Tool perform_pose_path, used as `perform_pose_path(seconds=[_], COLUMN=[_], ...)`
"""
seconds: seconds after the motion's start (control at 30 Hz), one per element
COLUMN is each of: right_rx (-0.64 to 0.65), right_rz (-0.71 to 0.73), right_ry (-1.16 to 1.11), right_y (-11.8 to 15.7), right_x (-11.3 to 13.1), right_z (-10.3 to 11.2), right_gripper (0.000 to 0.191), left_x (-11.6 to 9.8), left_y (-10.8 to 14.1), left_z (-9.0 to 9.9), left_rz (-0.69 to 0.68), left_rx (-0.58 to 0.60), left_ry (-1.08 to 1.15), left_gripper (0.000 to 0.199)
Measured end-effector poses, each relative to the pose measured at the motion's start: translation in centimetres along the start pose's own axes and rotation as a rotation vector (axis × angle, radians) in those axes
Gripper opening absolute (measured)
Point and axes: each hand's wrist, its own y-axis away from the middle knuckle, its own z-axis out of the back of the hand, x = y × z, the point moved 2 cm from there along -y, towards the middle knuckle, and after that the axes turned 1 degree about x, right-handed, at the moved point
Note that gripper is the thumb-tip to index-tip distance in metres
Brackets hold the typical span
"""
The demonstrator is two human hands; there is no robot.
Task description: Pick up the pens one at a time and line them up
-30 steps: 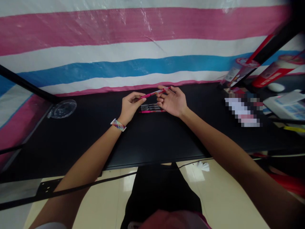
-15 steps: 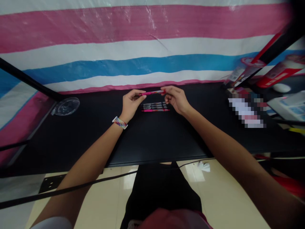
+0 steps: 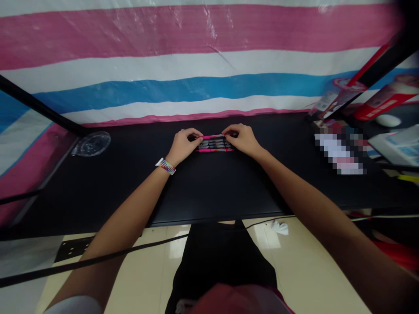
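A pink pen (image 3: 212, 137) lies crosswise at the far side of a row of pens, one end in each of my hands. My left hand (image 3: 186, 145) pinches its left end between thumb and fingers. At the right end, the fingers of my right hand (image 3: 242, 138) close on the pen. Directly below it are several dark pens (image 3: 214, 143) side by side, and a second pink pen (image 3: 212, 150) forms the near edge of the row. My fingertips cover parts of the pen ends.
The black tabletop (image 3: 209, 187) carries a clear plastic lid (image 3: 93, 144) at left. To the right stand a clear cup (image 3: 340, 96) with a red straw, a red-labelled container (image 3: 386, 100) and a white box (image 3: 397, 144). A striped sheet (image 3: 183, 35) hangs behind.
Both hands have come down and slightly nearer with the pink pen, which was held above the far side of the row and now sits against it.
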Motion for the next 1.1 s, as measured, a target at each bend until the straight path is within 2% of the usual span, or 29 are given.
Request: perform_pose_path(seconds=[0.13, 0.43, 0.57, 0.77, 0.93, 1.1], right_rx=[0.022, 0.023, -0.016, -0.214, -0.192, -0.182], right_rz=[0.032, 0.029, -0.016, -0.165, -0.223, -0.22], right_ry=[0.086, 0.085, -0.041, -0.283, -0.402, -0.42], right_y=[0.0, 0.0, 0.1, 0.2, 0.6, 0.7], right_x=[-0.1, -0.3, -0.2, -0.3, 0.0, 0.3], right_z=[-0.2, -0.2, -0.2, -1.4, -3.1, -3.2], right_gripper=[0.021, 0.023, 0.019, 0.027, 0.035, 0.033], left_x=[0.2, 0.9, 1.4, 0.9, -0.7, -1.5], left_y=[0.1, -0.1, -0.3, 0.0, 0.9, 1.2], left_z=[-0.1, -0.1, 0.0, -1.4, -3.3, -3.6], left_rz=[-0.024, -0.037, 0.033, 0.191, 0.208, 0.223], left_rx=[0.022, -0.002, -0.02, -0.194, -0.192, -0.203], left_ry=[-0.048, -0.085, 0.052, 0.365, 0.454, 0.453], left_gripper=[0.01, 0.023, 0.033, 0.031, 0.032, 0.029])
